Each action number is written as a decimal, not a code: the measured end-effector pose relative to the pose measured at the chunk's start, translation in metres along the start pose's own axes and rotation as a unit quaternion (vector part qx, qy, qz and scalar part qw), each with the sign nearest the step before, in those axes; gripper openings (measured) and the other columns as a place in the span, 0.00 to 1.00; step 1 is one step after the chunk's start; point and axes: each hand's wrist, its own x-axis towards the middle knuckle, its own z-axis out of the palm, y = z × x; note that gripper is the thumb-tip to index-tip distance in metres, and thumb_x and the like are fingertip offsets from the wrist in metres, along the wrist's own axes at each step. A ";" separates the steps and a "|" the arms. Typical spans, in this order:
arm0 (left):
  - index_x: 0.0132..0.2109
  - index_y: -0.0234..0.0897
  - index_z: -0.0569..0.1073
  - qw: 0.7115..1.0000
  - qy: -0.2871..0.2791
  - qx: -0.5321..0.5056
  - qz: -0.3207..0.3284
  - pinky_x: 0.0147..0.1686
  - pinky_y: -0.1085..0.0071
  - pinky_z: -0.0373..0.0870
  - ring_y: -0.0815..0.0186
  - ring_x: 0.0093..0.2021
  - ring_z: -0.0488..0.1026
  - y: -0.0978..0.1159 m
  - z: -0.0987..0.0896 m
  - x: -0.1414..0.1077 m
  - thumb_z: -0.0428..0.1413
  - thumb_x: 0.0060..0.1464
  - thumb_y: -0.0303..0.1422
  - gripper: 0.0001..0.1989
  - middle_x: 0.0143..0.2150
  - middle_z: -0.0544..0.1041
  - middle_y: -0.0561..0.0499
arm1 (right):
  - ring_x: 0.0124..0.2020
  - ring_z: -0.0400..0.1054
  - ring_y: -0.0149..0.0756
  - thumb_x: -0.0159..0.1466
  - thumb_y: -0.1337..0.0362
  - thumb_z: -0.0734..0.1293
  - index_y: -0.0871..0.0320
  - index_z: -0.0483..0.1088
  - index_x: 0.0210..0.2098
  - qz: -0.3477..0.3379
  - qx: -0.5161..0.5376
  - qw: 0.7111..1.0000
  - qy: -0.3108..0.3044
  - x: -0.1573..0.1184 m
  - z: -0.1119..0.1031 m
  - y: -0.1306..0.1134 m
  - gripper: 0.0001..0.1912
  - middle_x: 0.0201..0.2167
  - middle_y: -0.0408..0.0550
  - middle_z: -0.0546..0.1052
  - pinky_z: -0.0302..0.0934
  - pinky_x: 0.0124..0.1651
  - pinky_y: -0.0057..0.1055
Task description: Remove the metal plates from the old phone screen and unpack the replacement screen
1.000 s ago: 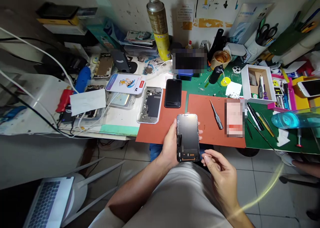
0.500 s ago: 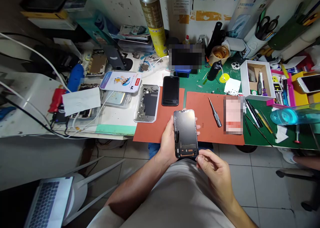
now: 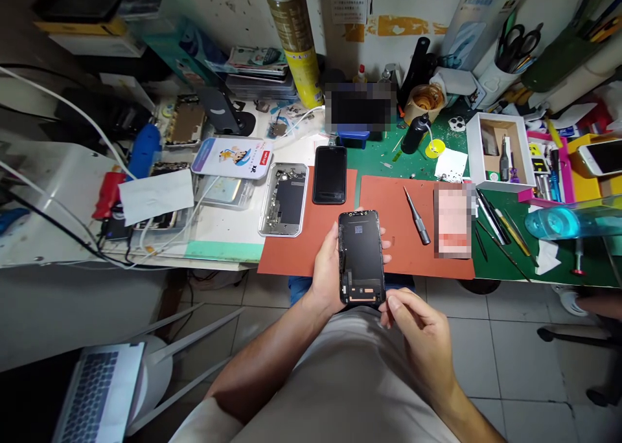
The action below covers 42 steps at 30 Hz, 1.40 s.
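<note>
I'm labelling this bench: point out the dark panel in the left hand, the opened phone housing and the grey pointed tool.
Dark panel [image 3: 362,252], head view: middle of its visible face.
Opened phone housing [image 3: 288,200], head view: its dark inner area.
Grey pointed tool [image 3: 418,221], head view: its handle.

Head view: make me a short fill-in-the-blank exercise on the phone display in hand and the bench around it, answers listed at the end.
1. The phone display is held in the person's own ____ hand.
2. The right hand has its fingertips by the picture's lower-____ corner of the display.
3. The lower part of the spray can is coloured ____.
4. Handles up in the white cup stands a pair of ____.

Missing words: left; right; yellow; scissors.
</note>
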 end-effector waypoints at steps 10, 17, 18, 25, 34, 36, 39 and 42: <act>0.70 0.36 0.71 1.000 0.005 -0.009 -0.026 0.39 0.63 0.82 0.56 0.39 0.84 0.002 0.003 0.001 0.43 0.74 0.47 0.29 0.50 0.84 0.38 | 0.32 0.68 0.32 0.72 0.56 0.70 0.53 0.82 0.36 0.008 0.006 1.000 0.006 0.001 -0.002 0.006 0.11 0.29 0.43 0.75 0.63 0.38 0.29; 0.62 0.27 0.77 0.999 0.005 -0.001 -0.045 0.41 0.63 0.81 0.57 0.40 0.84 0.001 0.002 0.006 0.40 0.75 0.47 0.31 0.49 0.84 0.36 | 0.30 0.69 0.31 0.71 0.57 0.71 0.52 0.82 0.38 -0.004 -0.010 1.000 0.003 0.002 -0.001 -0.002 0.09 0.29 0.43 0.76 0.65 0.36 0.27; 0.61 0.26 0.77 0.999 0.003 0.001 -0.045 0.41 0.63 0.81 0.57 0.39 0.84 0.001 0.002 0.007 0.40 0.75 0.46 0.32 0.48 0.84 0.35 | 0.30 0.69 0.31 0.71 0.57 0.71 0.52 0.82 0.38 -0.005 -0.013 1.000 0.003 0.003 -0.001 -0.003 0.09 0.29 0.43 0.76 0.65 0.35 0.27; 0.66 0.29 0.74 0.999 -0.011 0.001 -0.039 0.42 0.63 0.81 0.56 0.40 0.84 -0.001 0.001 0.009 0.40 0.75 0.45 0.30 0.44 0.85 0.37 | 0.30 0.69 0.32 0.70 0.56 0.71 0.54 0.82 0.38 0.006 -0.012 1.000 0.018 0.004 0.000 -0.003 0.10 0.29 0.45 0.77 0.66 0.35 0.29; 0.62 0.25 0.77 0.998 -0.014 0.011 -0.054 0.41 0.62 0.82 0.56 0.37 0.84 0.000 -0.006 0.010 0.41 0.74 0.46 0.32 0.44 0.86 0.34 | 0.26 0.67 0.31 0.72 0.55 0.69 0.55 0.81 0.35 0.019 -0.038 0.999 -0.031 0.012 -0.002 -0.013 0.14 0.25 0.42 0.75 0.63 0.32 0.29; 0.61 0.22 0.77 0.997 -0.014 0.019 -0.070 0.40 0.63 0.82 0.56 0.35 0.84 0.000 -0.005 0.010 0.40 0.74 0.47 0.33 0.43 0.85 0.34 | 0.26 0.67 0.30 0.72 0.55 0.69 0.55 0.80 0.36 0.018 -0.055 0.997 -0.051 0.013 -0.004 -0.016 0.14 0.25 0.42 0.75 0.62 0.31 0.29; 0.66 0.29 0.74 0.997 -0.038 0.030 -0.055 0.39 0.64 0.82 0.57 0.36 0.84 0.001 -0.005 0.009 0.41 0.74 0.45 0.30 0.43 0.85 0.37 | 0.26 0.69 0.31 0.72 0.54 0.69 0.55 0.80 0.36 0.012 -0.073 0.995 -0.071 0.011 -0.007 -0.017 0.14 0.25 0.42 0.76 0.62 0.31 0.29; 0.67 0.31 0.73 0.998 -0.036 0.039 -0.040 0.36 0.64 0.82 0.57 0.35 0.84 0.005 -0.006 0.009 0.42 0.74 0.45 0.29 0.42 0.86 0.38 | 0.24 0.68 0.32 0.72 0.53 0.68 0.55 0.77 0.31 -0.028 -0.138 0.989 -0.043 0.018 -0.012 -0.017 0.17 0.22 0.42 0.75 0.62 0.30 0.30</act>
